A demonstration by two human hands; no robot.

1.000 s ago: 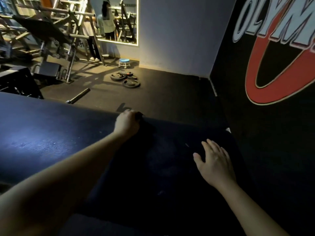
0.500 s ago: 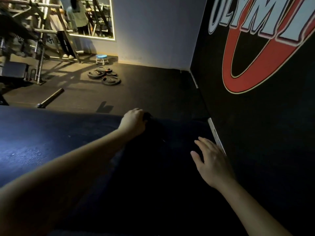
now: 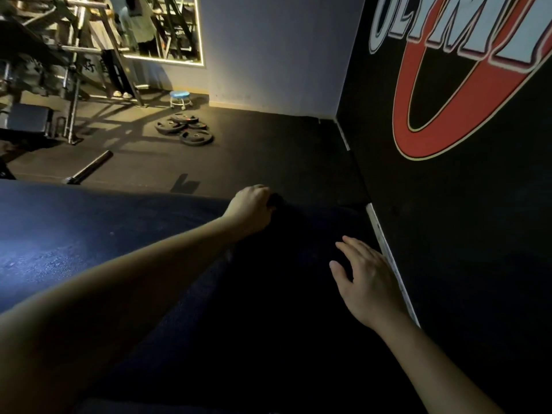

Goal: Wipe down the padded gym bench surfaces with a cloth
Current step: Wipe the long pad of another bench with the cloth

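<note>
A wide dark-blue padded bench surface (image 3: pixel 74 234) fills the lower half of the view. My left hand (image 3: pixel 249 209) reaches to its far edge, fingers curled round a dark cloth (image 3: pixel 276 201) that is hard to make out in the shadow. My right hand (image 3: pixel 366 282) lies flat on the pad near its right edge, fingers straight and spread, holding nothing. The pad's right part is in deep shadow.
A black wall with a red and white logo (image 3: pixel 448 85) stands close on the right. On the floor beyond the pad lie weight plates (image 3: pixel 186 130), a bar end (image 3: pixel 89 168) and a small blue stool (image 3: pixel 180 98). Racks and a mirror stand at far left.
The view has swung to the right, toward the black wall. My left hand stays gripping the cloth at the pad's far edge, and my right hand now lies nearer the pad's right edge.
</note>
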